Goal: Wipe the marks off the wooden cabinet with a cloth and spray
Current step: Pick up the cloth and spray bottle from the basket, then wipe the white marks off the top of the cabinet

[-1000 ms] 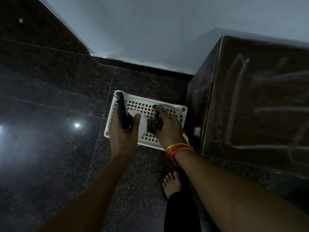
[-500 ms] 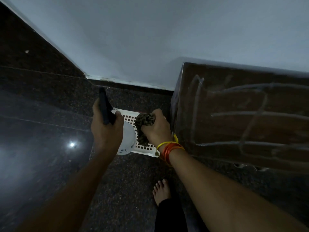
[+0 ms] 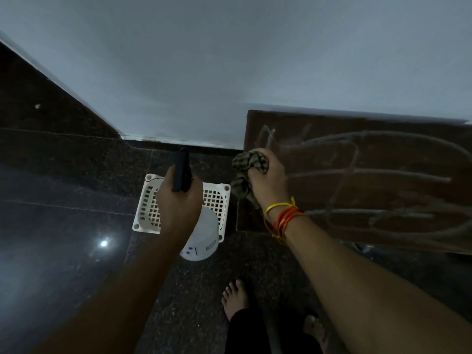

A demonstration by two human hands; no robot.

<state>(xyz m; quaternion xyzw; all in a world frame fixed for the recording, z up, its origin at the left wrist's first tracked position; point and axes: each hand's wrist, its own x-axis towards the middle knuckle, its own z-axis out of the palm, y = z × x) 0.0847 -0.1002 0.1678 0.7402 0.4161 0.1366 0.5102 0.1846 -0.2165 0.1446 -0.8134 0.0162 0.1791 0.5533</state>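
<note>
Hands raised over a basket, cabinet to the right

The cabinet (image 3: 370, 190) stands on the floor (image 3: 63, 226) at right, its back against the wall (image 3: 229, 60). The basket (image 3: 219, 200) sits on the floor just left of the cabinet, near the wall. The left hand (image 3: 178, 205) holds the bottle (image 3: 201, 236) above the basket; the right hand (image 3: 268, 180) holds the cloth (image 3: 245, 167) at the cabinet's left edge, right of the bottle. Two feet (image 3: 235, 297) lie below, nearest the viewer
</note>
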